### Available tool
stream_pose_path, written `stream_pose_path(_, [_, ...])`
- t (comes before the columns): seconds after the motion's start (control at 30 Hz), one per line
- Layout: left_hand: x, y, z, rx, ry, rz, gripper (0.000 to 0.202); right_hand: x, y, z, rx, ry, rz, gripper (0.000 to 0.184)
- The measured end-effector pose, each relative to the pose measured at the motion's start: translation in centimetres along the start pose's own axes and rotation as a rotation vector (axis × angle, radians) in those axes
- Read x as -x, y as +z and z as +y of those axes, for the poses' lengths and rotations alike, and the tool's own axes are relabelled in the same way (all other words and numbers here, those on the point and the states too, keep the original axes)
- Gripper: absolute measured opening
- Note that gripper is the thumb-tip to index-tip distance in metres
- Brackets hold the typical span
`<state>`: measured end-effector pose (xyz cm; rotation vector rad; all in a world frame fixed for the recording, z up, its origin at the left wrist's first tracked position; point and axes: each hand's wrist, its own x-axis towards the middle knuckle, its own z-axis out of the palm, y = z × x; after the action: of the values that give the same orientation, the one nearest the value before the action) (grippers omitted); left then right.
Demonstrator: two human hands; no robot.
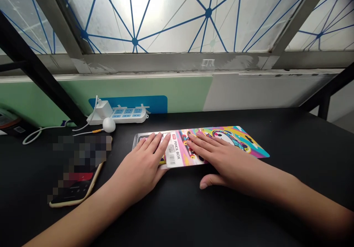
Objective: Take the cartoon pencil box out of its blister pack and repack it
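A packaged pencil box [173, 154] lies flat on the black table, long side across my view. Its card is brightly coloured with a cartoon print and a white strip reading "PENCIL BOX" with a barcode. My left hand [148, 156] rests flat over its left end, on clear plastic packaging, fingers stretched out. Over the middle of the printed part lies my right hand [218, 153], palm down, fingers extended and the thumb spread onto the table. Both hands cover part of the print.
Left of my forearm lies a phone [80, 188] in a pale case, its screen partly blurred out. Behind it stand a white power strip [129, 116] with a plugged-in adapter, a round white object [108, 124] and a cable. Black metal bars [41, 66] and a window border the table [171, 217].
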<state>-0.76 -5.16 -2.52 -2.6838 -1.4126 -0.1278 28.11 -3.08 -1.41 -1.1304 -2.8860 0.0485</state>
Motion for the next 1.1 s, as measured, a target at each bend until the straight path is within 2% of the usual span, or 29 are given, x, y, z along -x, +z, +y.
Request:
stream_pose_path(0.1, [-0.1,-0.5,0.3,-0.064,-0.003,-0.033,0.063,1.0,-1.2,1.0,0.035,0.059,-0.028,0.1])
stream_pose_path(0.2, [-0.2,-1.2,0.5,-0.109,-0.002,-0.08,0.06,1.1,-1.6,1.1,0.11,0.066,0.033,0.09])
stream_pose_path(0.3, [-0.2,-1.5,0.6,-0.084,0.0,-0.094,0.063,0.1,-1.0,-0.2,0.19,0.056,0.153,0.082])
stream_pose_path(0.37, [-0.3,-1.3,0.6,-0.057,-0.016,-0.067,0.065,-1.0,-0.2,-1.3,0.214,0.005,0.201,0.084])
stream_pose_path(0.47, [-0.5,-0.6,0.6,-0.033,-0.045,-0.009,0.067,-2.5,1.0,-2.3,0.179,-0.102,0.199,0.09])
stream_pose_path(0.6, [-0.5,0.0,0.4,-0.039,-0.07,0.024,0.066,-3.3,1.2,-2.0,0.081,-0.114,0.156,0.083])
stream_pose_path(0.87, [-0.2,-1.2,0.5,-0.143,-0.068,-0.063,0.06,-1.1,-1.2,-0.2,0.008,-0.021,0.028,0.082])
stream_pose_path(1.0, [0.1,-1.8,0.3,-0.13,-0.103,-0.093,0.061,0.2,-2.2,1.0,0.037,0.024,0.095,0.069])
stream_pose_path(1.1, [0.3,-2.1,0.1,-0.113,-0.128,-0.078,0.065,0.3,-2.2,1.2,0.103,0.04,0.154,0.061])
